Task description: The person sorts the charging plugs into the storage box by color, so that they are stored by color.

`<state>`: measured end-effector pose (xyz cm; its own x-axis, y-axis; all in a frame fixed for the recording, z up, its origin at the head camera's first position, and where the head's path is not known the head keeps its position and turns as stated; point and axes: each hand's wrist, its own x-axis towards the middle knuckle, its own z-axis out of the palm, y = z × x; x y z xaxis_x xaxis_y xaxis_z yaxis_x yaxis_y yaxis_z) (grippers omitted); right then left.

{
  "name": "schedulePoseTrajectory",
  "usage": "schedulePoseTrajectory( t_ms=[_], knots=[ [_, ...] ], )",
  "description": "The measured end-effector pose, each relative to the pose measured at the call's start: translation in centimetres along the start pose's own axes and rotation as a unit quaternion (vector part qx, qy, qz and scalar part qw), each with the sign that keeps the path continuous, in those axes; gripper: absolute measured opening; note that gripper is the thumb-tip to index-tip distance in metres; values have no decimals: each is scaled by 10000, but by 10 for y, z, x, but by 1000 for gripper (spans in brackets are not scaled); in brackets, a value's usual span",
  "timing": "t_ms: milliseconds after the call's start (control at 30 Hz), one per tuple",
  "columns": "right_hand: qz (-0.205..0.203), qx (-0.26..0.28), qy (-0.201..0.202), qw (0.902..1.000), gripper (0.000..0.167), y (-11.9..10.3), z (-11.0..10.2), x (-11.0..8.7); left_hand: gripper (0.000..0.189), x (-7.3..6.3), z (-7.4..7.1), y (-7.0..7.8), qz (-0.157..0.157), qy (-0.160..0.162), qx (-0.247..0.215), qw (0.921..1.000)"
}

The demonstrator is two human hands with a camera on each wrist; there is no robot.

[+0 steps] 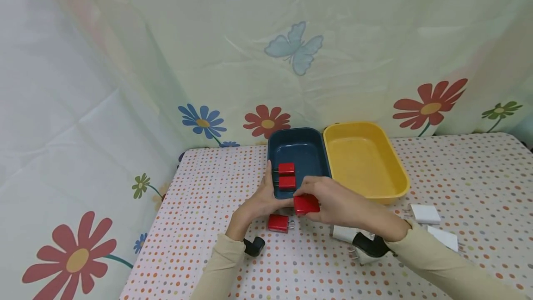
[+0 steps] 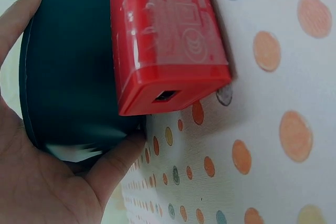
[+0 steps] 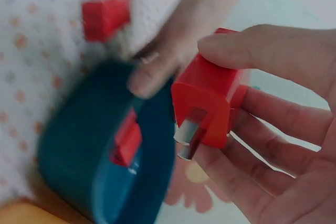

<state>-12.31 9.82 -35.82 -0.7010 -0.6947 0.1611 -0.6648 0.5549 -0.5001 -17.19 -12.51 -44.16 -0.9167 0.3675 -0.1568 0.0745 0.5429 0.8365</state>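
Observation:
My right hand (image 1: 339, 203) pinches a red USB charger (image 1: 306, 204) just above the near rim of a dark blue tray (image 1: 306, 145). Two metal prongs on this charger show in the right wrist view. With fingers and thumb spread nearly straight, my left hand (image 1: 260, 203) rests against the tray's left side and near corner. Inside the tray lie two more red chargers, one farther (image 1: 286, 168) and one nearer (image 1: 287, 183). Another red charger (image 1: 278, 222) lies on the table near my left hand; the left wrist view shows its USB port end.
A yellow tray (image 1: 362, 165) stands against the blue tray's right side. Several white chargers (image 1: 425, 214) lie on the dotted tablecloth (image 1: 200, 207) to the right, some partly hidden under my right forearm. A printed curtain (image 1: 354, 59) hangs behind the table.

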Motion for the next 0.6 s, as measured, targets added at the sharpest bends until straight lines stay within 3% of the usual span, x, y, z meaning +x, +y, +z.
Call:
schedulePoseTrajectory(
  t_ms=[167, 333, 600],
  knots=[
    [202, -137, 418, 9988, 38, 7, -16, 23, 130, 0, 0, 0, 24, -32, -176, 9998],
    [394, -103, 680, 9969, 39, 23, -14, 44, 131, 0, 2, -1, -74, -38, -180, 9998],
    [1023, -233, 341, 9939, 37, 46, 3, 60, 131, -2, 1, -1, -182, -5, -57, 9998]
  ],
)
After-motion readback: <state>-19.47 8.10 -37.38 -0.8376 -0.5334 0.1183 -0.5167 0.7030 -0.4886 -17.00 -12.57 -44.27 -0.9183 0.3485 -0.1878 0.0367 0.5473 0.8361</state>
